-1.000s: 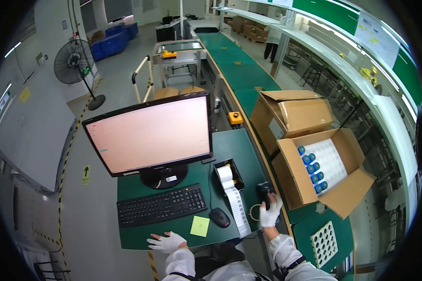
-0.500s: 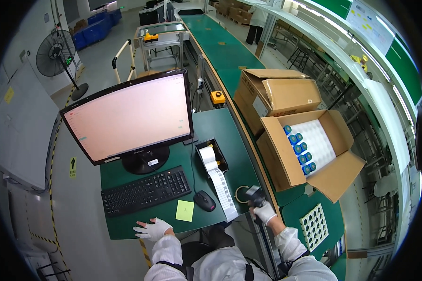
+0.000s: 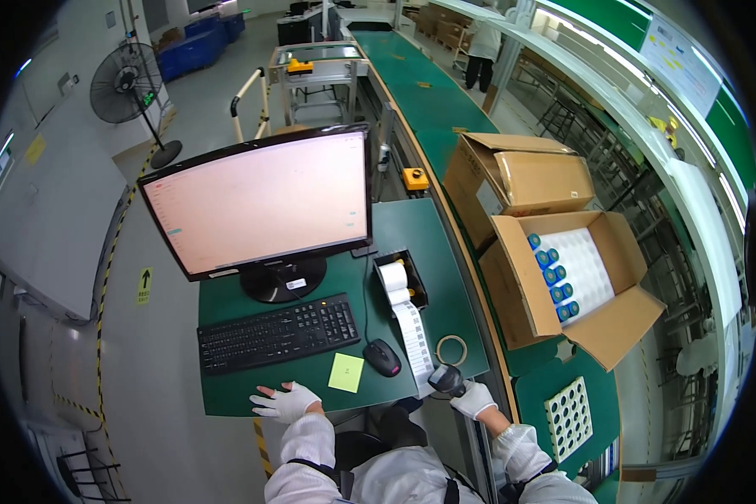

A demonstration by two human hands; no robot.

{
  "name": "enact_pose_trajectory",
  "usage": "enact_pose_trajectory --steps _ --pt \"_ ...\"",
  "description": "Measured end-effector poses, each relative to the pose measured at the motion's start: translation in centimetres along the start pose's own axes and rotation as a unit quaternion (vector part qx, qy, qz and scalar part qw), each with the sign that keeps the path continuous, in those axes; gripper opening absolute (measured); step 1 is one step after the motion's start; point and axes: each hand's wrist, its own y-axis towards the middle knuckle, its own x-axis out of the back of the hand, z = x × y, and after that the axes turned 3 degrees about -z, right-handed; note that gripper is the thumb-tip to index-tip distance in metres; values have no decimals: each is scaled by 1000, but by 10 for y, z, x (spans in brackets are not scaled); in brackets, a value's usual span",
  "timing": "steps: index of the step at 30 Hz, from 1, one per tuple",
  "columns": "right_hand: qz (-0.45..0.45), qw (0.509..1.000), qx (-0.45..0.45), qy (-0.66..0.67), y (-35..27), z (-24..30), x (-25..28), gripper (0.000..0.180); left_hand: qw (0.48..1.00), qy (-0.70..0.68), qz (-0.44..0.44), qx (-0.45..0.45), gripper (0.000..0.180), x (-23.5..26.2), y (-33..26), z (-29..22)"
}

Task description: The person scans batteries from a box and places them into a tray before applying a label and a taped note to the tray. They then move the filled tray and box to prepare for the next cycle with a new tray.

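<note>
Clasping a black handheld scanner [image 3: 447,380] is a white-gloved right hand [image 3: 475,401]; beyond the spread, white-gloved left hand [image 3: 287,404] lies a black rectangular keyboard [image 3: 277,333].

We have a green desk [image 3: 447,294] under the black keyboard [image 3: 277,333]. Behind the keyboard stands the monitor [image 3: 265,202]; in front of its right end lies a yellow note [image 3: 345,372]. To its right sit a mouse [image 3: 383,358], a black box [image 3: 420,295], a label strip [image 3: 413,338] and a tape ring [image 3: 465,346]. Well right of the keyboard, our green bench [image 3: 441,118] carries two cartons [image 3: 512,294] and a white tray [image 3: 569,420] with round holes.
</note>
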Motion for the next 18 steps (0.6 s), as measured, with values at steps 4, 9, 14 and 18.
enact_pose_trajectory --steps 4,9,14,18 --pt "-60 997 21 36 8 -3 0 37 995 -35 -86 -28 61 -13 2 10" --pt "-232 958 -28 166 65 -20 0 30 999 -53 1 -6 62 2 -4 5" --pt "-293 948 -25 119 124 -18 4 56 998 -45 36 3 65 8 2 6" --pt "-387 920 19 55 128 -9 -1 57 998 -42 48 6 66 10 1 4"
